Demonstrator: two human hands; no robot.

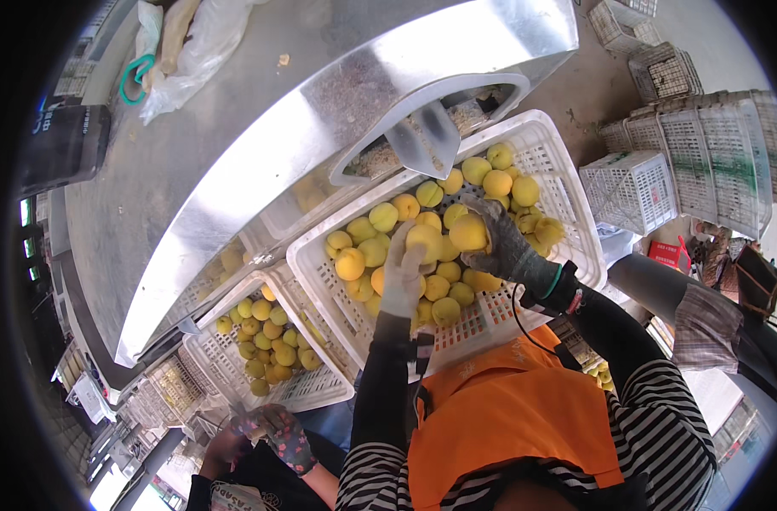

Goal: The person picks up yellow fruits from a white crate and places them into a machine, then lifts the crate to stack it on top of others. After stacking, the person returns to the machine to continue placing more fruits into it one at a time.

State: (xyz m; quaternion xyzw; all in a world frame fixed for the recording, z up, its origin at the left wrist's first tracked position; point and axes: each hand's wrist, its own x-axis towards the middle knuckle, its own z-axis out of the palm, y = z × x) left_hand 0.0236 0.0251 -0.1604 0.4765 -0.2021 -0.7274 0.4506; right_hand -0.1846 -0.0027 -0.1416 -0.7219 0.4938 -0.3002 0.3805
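A white plastic crate point(580, 200) with slotted walls stands in front of me, filled with yellow peaches point(445, 312). My left hand point(401, 281), in a pale glove, is closed around a yellow peach point(423, 242) over the middle of the crate. Just to its right, my right hand point(512, 247), in a dark grey glove, grips another peach point(469, 232), its fingers wrapped over the far side. Both held peaches are above the others, close together. The palms are hidden from view.
A curved metal table point(235, 170) with a metal chute point(427, 140) borders the crate's far side. Another crate point(320, 393) of peaches sits to the left, near a co-worker's flowered gloves point(286, 436). Stacked crates point(703, 162) stand at right; plastic bags point(203, 55) lie on the table.
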